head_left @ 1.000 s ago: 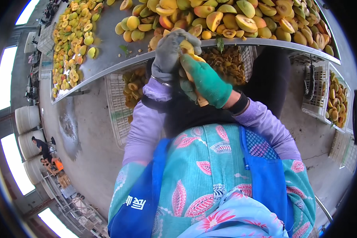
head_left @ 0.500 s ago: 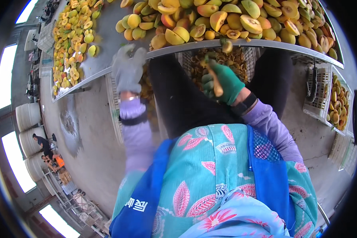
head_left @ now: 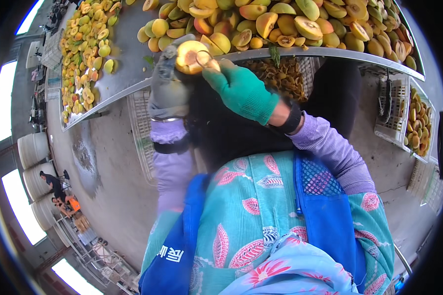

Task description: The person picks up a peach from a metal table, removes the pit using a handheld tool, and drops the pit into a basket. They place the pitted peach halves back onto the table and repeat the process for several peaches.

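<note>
My left hand (head_left: 167, 91), in a grey glove, grips a halved peach (head_left: 186, 55) with its cut face up, by the near edge of the metal table (head_left: 125, 96). In a green glove, my right hand (head_left: 243, 93) is closed round a pitting tool whose thin curved metal loop (head_left: 200, 57) sits at the middle of the cut face. The tool's handle is hidden inside the glove. Behind both hands a heap of halved peaches (head_left: 307, 27) lies on the table.
More cut fruit (head_left: 86, 49) is spread at the table's left end. Beneath the table, a crate holds brown scraps (head_left: 283, 81); another white crate (head_left: 140, 120) stands left of my legs. A crate of peach halves (head_left: 418, 123) is at right. Two people (head_left: 59, 191) are far left, near white tubs (head_left: 33, 147).
My left hand has brought a peach half to the table's near edge. My right hand has moved left and up from above my lap, bringing the tool's loop onto the fruit.
</note>
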Action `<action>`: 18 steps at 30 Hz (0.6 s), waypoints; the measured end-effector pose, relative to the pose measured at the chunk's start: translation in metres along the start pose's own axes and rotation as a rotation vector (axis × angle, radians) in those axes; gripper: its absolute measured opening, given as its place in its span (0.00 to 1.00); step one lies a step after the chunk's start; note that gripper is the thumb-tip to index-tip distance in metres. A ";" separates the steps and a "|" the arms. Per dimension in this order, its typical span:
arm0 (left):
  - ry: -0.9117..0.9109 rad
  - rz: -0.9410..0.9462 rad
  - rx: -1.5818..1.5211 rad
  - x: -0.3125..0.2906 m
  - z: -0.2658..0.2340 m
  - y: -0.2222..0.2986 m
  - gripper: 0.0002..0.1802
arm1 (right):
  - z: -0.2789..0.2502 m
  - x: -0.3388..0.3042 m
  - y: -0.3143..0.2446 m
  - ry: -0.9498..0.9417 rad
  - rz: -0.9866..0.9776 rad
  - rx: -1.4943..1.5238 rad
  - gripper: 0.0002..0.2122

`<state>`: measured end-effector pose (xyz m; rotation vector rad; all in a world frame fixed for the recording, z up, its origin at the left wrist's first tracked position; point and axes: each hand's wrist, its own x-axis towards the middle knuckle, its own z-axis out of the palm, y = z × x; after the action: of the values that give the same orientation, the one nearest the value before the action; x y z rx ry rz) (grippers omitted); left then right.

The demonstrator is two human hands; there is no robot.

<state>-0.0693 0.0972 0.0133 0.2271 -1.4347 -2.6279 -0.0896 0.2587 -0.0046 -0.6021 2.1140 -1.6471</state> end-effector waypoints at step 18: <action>0.209 0.395 0.703 0.002 0.043 -0.021 0.16 | 0.018 -0.014 -0.013 0.077 0.180 0.420 0.19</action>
<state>-0.0810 0.1430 0.0186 0.2443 -2.0150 -1.6712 -0.0667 0.2493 0.0047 -0.2131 1.7312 -1.9511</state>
